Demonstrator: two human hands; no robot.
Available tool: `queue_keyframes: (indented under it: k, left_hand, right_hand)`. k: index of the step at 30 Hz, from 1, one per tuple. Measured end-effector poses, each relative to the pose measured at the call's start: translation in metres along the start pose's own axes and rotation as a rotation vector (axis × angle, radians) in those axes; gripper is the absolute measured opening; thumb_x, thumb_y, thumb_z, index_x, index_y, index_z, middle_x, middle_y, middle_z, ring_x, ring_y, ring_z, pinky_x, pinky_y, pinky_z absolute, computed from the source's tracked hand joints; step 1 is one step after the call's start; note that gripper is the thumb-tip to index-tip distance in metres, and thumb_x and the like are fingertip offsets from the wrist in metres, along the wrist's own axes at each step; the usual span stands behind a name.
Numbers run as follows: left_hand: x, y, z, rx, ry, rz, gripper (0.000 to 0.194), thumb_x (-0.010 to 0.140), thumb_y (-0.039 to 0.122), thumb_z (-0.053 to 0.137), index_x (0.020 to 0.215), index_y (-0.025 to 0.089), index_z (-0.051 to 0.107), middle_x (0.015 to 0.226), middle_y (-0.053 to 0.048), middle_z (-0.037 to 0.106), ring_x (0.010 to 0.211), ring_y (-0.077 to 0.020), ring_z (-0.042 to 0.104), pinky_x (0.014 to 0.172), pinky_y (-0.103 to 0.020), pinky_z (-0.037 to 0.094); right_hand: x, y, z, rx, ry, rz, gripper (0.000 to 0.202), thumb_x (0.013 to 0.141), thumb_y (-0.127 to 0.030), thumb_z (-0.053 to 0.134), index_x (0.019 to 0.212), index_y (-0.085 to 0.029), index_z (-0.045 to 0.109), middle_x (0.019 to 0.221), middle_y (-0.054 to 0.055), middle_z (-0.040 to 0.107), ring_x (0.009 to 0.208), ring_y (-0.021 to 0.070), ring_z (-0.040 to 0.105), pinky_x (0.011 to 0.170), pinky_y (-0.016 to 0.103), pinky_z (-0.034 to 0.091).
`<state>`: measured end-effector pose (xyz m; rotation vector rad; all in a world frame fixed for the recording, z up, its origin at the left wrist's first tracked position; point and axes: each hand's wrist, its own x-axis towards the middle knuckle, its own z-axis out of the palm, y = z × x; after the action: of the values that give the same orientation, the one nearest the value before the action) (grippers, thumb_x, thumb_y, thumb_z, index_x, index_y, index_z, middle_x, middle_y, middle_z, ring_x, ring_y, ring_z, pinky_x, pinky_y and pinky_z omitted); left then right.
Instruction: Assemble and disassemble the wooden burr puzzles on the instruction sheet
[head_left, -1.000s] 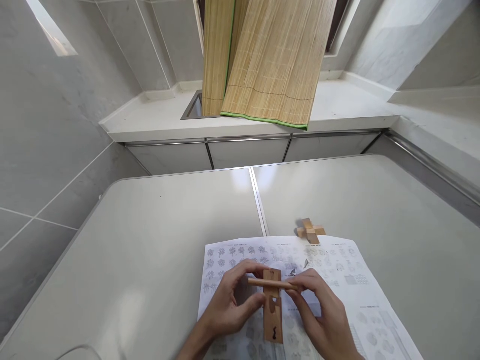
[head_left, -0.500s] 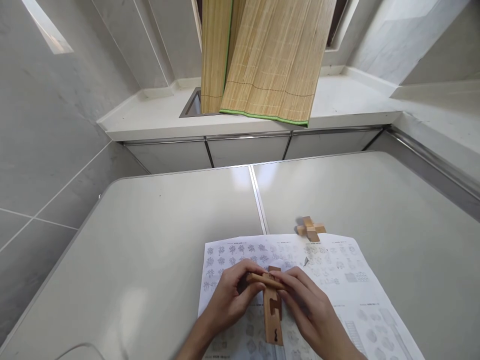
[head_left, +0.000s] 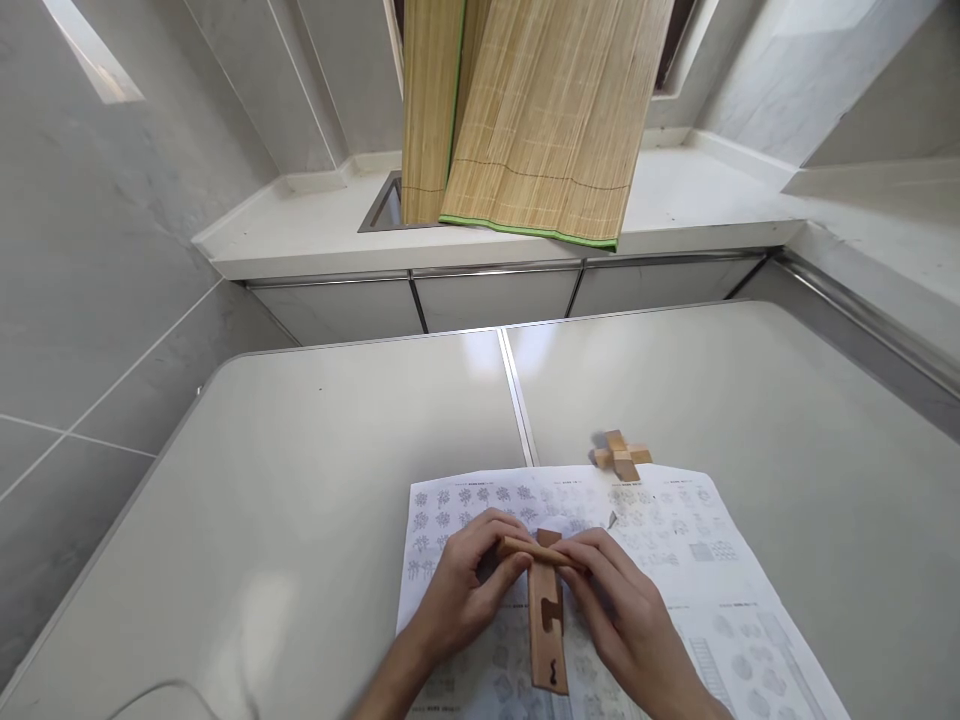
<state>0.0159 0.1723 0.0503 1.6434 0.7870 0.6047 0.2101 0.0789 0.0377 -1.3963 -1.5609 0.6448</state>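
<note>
Between the fingertips of both hands is a thin wooden puzzle piece, lying crosswise over a longer notched wooden piece. My left hand pinches its left end with thumb and fingers. At its right end, my right hand pinches it too. The longer piece points toward me, with a dark cutout at its middle and a dark mark near its close end. Part of another wooden piece shows behind it. Whether the pieces interlock I cannot tell. Beneath the hands lies a printed sheet with puzzle diagrams.
An assembled cross-shaped wooden puzzle sits at the sheet's far edge. The pale table has a metal seam down its middle. A thin cable lies at the lower left. Beyond, a bamboo mat hangs over a white counter.
The crosswise piece has shifted slightly to the right, and the longer piece's cutout shows more plainly. Both hands keep their pinch.
</note>
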Motion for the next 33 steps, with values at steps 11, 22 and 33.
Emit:
queue_keyframes:
  k: [11,22,33]
  left_hand:
    - [-0.011,-0.010,0.006,-0.238,-0.049,-0.167,0.075,0.092,0.034,0.076,0.154,0.022,0.035,0.078,0.000,0.071,0.074,-0.0187,0.068,0.076,-0.032,0.052]
    - [-0.009,-0.001,0.005,-0.227,-0.051,-0.224,0.086,0.088,0.023,0.076,0.160,0.021,0.028,0.068,0.006,0.063,0.065,-0.0136,0.062,0.068,-0.025,0.048]
    - [-0.009,-0.003,0.006,-0.215,-0.056,-0.205,0.089,0.089,0.022,0.075,0.162,0.020,0.025,0.065,0.008,0.060,0.061,-0.0118,0.059,0.066,-0.023,0.048]
  right_hand:
    - [-0.004,0.005,0.002,-0.118,0.138,-0.106,0.027,0.106,-0.011,0.054,0.127,-0.022,0.066,0.101,0.009,0.067,0.080,0.0194,0.071,0.065,0.029,0.063]
    - [-0.003,0.004,0.004,-0.168,0.156,-0.150,0.030,0.104,-0.007,0.056,0.129,-0.020,0.067,0.102,0.009,0.068,0.085,0.0182,0.074,0.068,0.026,0.063]
    - [-0.003,-0.002,0.010,-0.263,0.228,-0.131,0.025,0.107,-0.014,0.055,0.125,-0.020,0.071,0.087,0.005,0.065,0.065,0.0146,0.068,0.055,0.022,0.057]
